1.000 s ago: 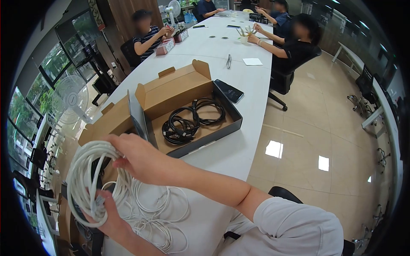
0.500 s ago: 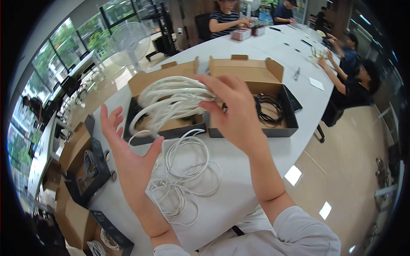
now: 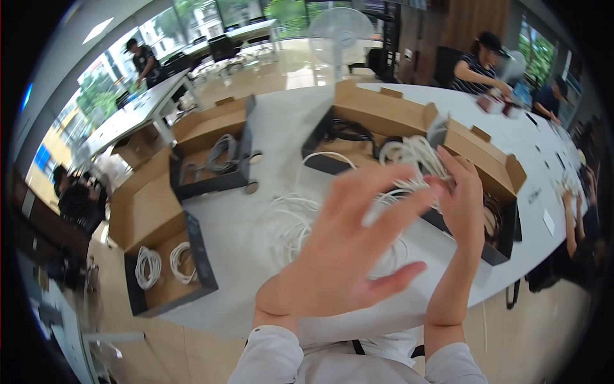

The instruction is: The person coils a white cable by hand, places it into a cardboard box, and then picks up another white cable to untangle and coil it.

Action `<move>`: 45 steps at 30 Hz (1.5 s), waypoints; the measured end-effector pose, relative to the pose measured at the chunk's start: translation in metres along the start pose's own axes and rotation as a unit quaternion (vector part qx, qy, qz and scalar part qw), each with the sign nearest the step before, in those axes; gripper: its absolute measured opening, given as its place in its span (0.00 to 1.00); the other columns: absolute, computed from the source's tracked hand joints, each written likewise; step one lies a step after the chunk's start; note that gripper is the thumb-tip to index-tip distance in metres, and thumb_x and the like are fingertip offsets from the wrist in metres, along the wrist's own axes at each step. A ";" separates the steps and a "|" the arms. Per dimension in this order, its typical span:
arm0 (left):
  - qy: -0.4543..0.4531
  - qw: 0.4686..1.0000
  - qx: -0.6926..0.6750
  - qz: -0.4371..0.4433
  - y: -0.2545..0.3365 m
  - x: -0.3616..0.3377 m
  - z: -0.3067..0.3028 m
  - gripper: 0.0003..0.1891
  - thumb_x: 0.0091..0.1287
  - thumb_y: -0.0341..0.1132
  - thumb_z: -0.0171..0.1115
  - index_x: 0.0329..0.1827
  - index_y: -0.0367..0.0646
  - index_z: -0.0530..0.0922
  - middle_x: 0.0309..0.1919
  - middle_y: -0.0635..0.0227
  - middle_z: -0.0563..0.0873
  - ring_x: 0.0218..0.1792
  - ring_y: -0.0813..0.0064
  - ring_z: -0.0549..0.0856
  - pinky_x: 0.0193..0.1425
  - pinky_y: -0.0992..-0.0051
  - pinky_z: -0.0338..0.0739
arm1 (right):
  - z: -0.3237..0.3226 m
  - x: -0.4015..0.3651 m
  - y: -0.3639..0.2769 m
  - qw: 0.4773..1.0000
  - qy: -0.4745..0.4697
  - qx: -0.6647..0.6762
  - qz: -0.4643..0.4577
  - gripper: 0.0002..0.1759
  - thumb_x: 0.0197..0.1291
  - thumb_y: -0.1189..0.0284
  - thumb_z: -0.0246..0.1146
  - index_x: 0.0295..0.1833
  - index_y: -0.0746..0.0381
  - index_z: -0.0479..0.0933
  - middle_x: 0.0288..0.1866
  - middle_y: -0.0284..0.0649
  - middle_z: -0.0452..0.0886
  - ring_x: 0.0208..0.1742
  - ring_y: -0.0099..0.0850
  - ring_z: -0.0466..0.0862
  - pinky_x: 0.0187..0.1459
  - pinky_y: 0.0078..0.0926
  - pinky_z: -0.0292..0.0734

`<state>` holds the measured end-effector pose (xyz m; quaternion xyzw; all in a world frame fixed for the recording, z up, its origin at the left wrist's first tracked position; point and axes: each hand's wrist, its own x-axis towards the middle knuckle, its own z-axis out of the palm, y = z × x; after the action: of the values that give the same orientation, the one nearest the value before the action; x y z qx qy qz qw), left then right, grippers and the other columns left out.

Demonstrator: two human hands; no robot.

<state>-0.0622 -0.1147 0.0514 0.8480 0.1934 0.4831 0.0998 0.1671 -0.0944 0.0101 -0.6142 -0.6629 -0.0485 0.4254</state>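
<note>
A thick bundle of white cable (image 3: 419, 153) hangs above the table, its near end in the closed fingers of my right hand (image 3: 463, 203). My left hand (image 3: 345, 246) is lifted over the table on the near side of the bundle, fingers spread and slightly blurred, holding nothing. Looser loops of white cable (image 3: 295, 208) lie on the tabletop behind my left hand and are partly hidden by it. Beyond the bundle, an open cardboard box (image 3: 378, 105) has dark cables (image 3: 348, 131) inside. Another open box (image 3: 505, 249) with black cable sits to the right, partly covered by my right hand.
At the left, one open box (image 3: 211, 187) contains a grey cable (image 3: 221, 153); a nearer box (image 3: 174, 299) contains two white cable coils (image 3: 148, 269). They stand on the white table (image 3: 236, 256). A fan (image 3: 341, 40) stands behind it, and people sit along its right side.
The view has swung left, bringing the left boxes fully into sight. My right hand still grips the white bundle. My left hand has moved across in front of it, staying open.
</note>
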 end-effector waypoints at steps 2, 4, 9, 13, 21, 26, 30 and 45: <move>-0.039 0.999 -0.010 0.004 0.005 -0.001 0.003 0.34 0.49 0.37 0.74 0.63 0.46 0.74 0.61 0.59 0.74 0.59 0.56 0.74 0.65 0.62 0.67 | 0.001 -0.002 0.001 0.998 -0.025 -0.038 -0.033 0.24 0.50 0.75 0.71 0.55 0.67 0.79 0.39 0.43 0.78 0.44 0.43 0.76 0.47 0.36 0.72; -0.049 0.999 0.010 -0.010 -0.002 -0.007 0.009 0.31 0.51 0.35 0.73 0.62 0.47 0.76 0.59 0.59 0.75 0.57 0.55 0.74 0.63 0.62 0.68 | 0.004 -0.003 0.000 0.996 -0.042 -0.053 -0.060 0.24 0.49 0.77 0.71 0.55 0.66 0.79 0.39 0.42 0.78 0.44 0.43 0.75 0.47 0.37 0.72; -0.017 0.989 0.119 -0.085 -0.050 -0.056 0.010 0.22 0.52 0.30 0.70 0.53 0.47 0.79 0.54 0.66 0.77 0.53 0.61 0.76 0.57 0.65 0.72 | 0.004 -0.007 -0.019 0.993 -0.085 -0.043 -0.076 0.24 0.49 0.78 0.70 0.55 0.68 0.79 0.41 0.43 0.78 0.44 0.43 0.76 0.47 0.37 0.72; 0.000 0.982 0.125 -0.145 -0.105 -0.120 0.001 0.16 0.54 0.27 0.67 0.47 0.45 0.80 0.48 0.66 0.79 0.50 0.61 0.78 0.54 0.66 0.73 | 0.001 -0.021 -0.054 0.989 -0.076 -0.052 -0.117 0.25 0.51 0.77 0.69 0.57 0.69 0.77 0.41 0.44 0.76 0.44 0.43 0.75 0.47 0.36 0.71; 0.167 0.944 0.124 -0.256 -0.175 -0.244 -0.028 0.12 0.56 0.22 0.62 0.43 0.43 0.79 0.43 0.62 0.79 0.42 0.62 0.80 0.46 0.68 0.76 | 0.019 -0.063 -0.126 0.968 -0.066 -0.028 -0.241 0.27 0.57 0.64 0.66 0.60 0.67 0.76 0.44 0.41 0.76 0.41 0.40 0.74 0.46 0.34 0.71; 0.219 0.896 0.016 -0.385 -0.190 -0.256 -0.026 0.12 0.57 0.23 0.60 0.44 0.41 0.78 0.39 0.61 0.79 0.39 0.66 0.81 0.43 0.70 0.77 | 0.043 -0.076 -0.182 0.939 -0.013 -0.013 -0.343 0.29 0.62 0.54 0.61 0.58 0.68 0.78 0.45 0.43 0.76 0.43 0.41 0.75 0.44 0.37 0.70; 0.151 0.921 0.102 -0.345 -0.209 -0.269 -0.012 0.11 0.61 0.28 0.60 0.47 0.45 0.79 0.47 0.65 0.81 0.45 0.64 0.81 0.50 0.66 0.76 | 0.068 -0.063 -0.240 0.887 -0.034 0.099 -0.449 0.28 0.58 0.55 0.65 0.53 0.68 0.80 0.44 0.43 0.76 0.43 0.42 0.75 0.42 0.35 0.72; 0.121 0.946 -0.020 -0.301 -0.233 -0.282 -0.022 0.11 0.57 0.32 0.64 0.41 0.39 0.77 0.36 0.63 0.80 0.36 0.69 0.81 0.42 0.73 0.76 | 0.302 -0.084 -0.449 0.725 -0.310 0.575 -0.219 0.11 0.63 0.70 0.65 0.44 0.67 0.84 0.29 0.36 0.78 0.24 0.20 0.73 0.24 0.19 0.66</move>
<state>-0.2638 -0.0241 -0.2406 0.6832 0.4405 0.5334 0.2337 -0.3791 -0.0903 -0.0285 -0.0708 -0.7750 0.4431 0.4450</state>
